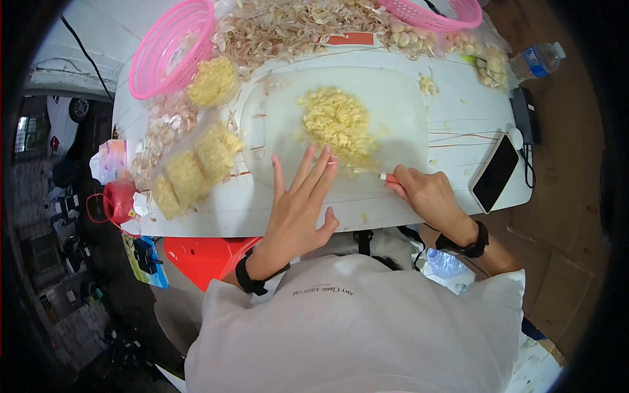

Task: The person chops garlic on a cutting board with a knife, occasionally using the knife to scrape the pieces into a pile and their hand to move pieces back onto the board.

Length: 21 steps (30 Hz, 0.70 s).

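Observation:
A heap of chopped pale-yellow pieces, which look like garlic, (pixel 337 121) lies on a white cutting board (pixel 400 105). My left hand (pixel 298 203) is at the near edge of the heap, fingers spread, fingertips close to the pieces. One fingertip has a whitish band on it. My right hand (pixel 422 193) is closed round a small red handle (pixel 390 178) just right of the heap, over the board's near edge. A thin blade seems to run from the handle toward my left fingertips, but it is hard to make out.
Bags of chopped pieces (pixel 187 177) and a pink basket (pixel 173 52) are at the left. Papery peels (pixel 282 29) cover the back. A phone (pixel 496 171) and a plastic bottle (pixel 538 61) are at the right. A red stool (pixel 203 259) stands below the near edge.

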{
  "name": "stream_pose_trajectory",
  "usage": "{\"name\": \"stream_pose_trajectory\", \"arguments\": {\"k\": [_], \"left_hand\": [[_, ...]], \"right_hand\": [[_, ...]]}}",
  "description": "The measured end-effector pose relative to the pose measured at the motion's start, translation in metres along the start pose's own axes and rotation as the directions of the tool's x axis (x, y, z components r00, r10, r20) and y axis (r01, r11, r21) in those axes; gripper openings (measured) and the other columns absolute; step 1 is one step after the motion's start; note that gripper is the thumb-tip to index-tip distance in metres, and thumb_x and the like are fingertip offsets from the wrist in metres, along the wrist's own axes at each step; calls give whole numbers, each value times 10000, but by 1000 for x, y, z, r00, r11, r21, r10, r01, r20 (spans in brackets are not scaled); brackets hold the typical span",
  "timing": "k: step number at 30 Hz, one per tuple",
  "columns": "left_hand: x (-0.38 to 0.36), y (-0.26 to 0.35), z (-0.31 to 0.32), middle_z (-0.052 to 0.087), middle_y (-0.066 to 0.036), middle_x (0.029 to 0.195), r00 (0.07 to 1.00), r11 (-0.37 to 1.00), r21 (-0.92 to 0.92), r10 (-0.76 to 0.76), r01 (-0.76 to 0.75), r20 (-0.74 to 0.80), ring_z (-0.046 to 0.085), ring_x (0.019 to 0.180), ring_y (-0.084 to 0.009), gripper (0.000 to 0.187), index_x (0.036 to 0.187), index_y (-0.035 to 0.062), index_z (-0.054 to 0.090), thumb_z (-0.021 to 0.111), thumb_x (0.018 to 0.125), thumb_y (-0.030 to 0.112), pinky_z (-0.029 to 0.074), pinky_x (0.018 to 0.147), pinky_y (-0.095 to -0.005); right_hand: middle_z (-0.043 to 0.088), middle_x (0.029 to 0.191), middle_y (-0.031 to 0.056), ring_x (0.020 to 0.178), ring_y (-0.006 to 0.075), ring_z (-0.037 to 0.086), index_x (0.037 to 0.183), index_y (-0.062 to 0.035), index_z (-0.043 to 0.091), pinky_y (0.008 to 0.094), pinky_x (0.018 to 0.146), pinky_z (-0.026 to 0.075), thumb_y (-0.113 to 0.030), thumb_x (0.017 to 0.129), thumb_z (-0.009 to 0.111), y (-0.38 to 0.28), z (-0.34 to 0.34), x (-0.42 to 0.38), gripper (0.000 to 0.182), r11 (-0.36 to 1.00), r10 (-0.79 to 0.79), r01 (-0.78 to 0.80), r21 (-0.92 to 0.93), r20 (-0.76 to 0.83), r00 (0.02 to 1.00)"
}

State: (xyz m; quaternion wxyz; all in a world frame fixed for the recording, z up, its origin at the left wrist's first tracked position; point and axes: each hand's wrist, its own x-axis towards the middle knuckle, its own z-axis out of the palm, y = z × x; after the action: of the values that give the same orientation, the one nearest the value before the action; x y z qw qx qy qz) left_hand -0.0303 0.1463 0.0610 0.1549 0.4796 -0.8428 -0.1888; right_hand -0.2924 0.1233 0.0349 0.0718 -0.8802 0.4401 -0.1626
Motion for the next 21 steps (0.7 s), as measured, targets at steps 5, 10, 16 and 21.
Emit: {"name": "stream_pose_trajectory", "arguments": {"k": [5, 10, 16, 21], "left_hand": [[-15, 4, 3, 288, -146, 1568, 998, 999, -11, -49, 50, 46, 218, 1461, -366, 832, 1461, -21, 355, 606, 673, 73, 12, 1109, -697], [-15, 1, 9, 287, -146, 1568, 996, 997, -10, -74, 75, 47, 212, 1466, -350, 835, 1466, -25, 346, 604, 680, 92, -1, 1114, -686], [-12, -4, 12, 288, -144, 1568, 995, 997, -10, -80, 81, 51, 214, 1466, -345, 846, 1471, -25, 334, 605, 682, 112, -1, 1126, -670], [-12, -7, 20, 283, -145, 1570, 995, 996, -34, -83, 85, 48, 213, 1466, -344, 861, 1473, -21, 334, 616, 672, 121, 9, 1131, -666]], "right_hand": [[497, 550, 36, 420, 226, 523, 793, -96, 502, 348, 376, 395, -343, 929, 633, -4, 1, -2, 311, 999, -52, 52, -4, 42, 998], [498, 549, 30, 424, 221, 528, 801, -98, 508, 346, 381, 397, -340, 936, 625, -7, 6, -1, 301, 999, -39, 39, 4, 39, 998], [554, 624, 50, 491, 244, 565, 809, -93, 520, 353, 413, 424, -295, 911, 651, -6, 5, 2, 262, 1000, 0, -1, 2, 109, 994], [509, 555, 33, 430, 214, 537, 809, -99, 519, 338, 384, 402, -331, 933, 628, -5, 13, 1, 285, 999, -21, 24, -46, 66, 998]]}}
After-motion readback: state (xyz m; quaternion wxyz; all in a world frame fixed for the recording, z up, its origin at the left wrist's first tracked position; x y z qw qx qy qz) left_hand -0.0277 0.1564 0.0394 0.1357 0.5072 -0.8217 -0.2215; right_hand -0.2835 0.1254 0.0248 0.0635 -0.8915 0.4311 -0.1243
